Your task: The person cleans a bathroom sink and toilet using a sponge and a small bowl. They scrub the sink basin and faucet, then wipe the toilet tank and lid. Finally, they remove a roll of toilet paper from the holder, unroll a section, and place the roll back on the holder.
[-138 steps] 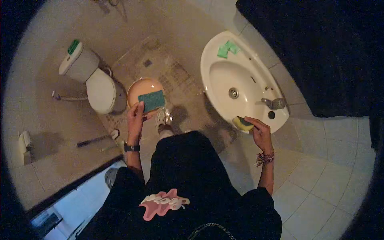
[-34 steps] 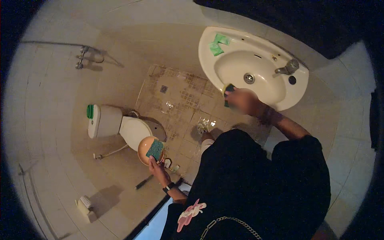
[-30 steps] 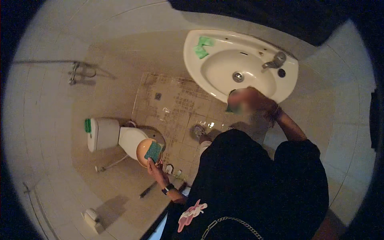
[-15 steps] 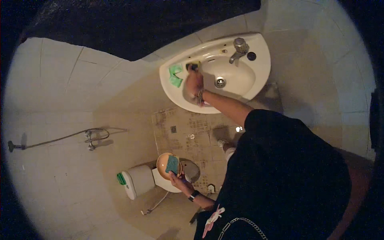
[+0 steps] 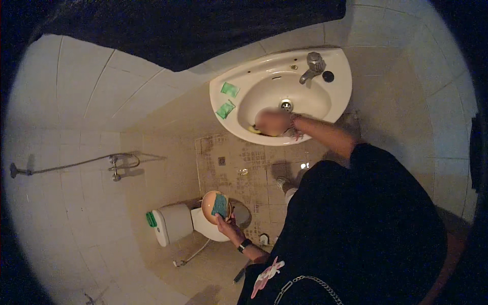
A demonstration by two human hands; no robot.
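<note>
My left hand (image 5: 231,229) is closed on the rim of a shallow peach-coloured bowl (image 5: 207,206). A teal scouring pad (image 5: 219,205) lies across the bowl by my thumb. My right hand (image 5: 273,122) is inside the white washbasin (image 5: 218,81), against its near inner wall and left of the drain (image 5: 286,105). It is blurred by motion. A yellow edge of a sponge (image 5: 254,130) shows under its fingers; the rest is hidden. Two green pieces, flat like packets, lie on the basin's left ledge: one farther back (image 5: 230,90), one nearer (image 5: 225,109).
A metal tap (image 5: 312,66) and a round black stopper (image 5: 328,77) are at the basin's right. Beneath the bowl stands a white toilet (image 5: 175,223) with a green object (image 5: 151,219) on its tank. A hand shower (image 5: 20,170) hangs on the left wall; the tiled floor (image 5: 239,152) looks wet.
My right hand has moved with the sponge from the basin's back-left ledge down to the near inner wall. My left hand still holds the bowl. The view has shifted slightly.
</note>
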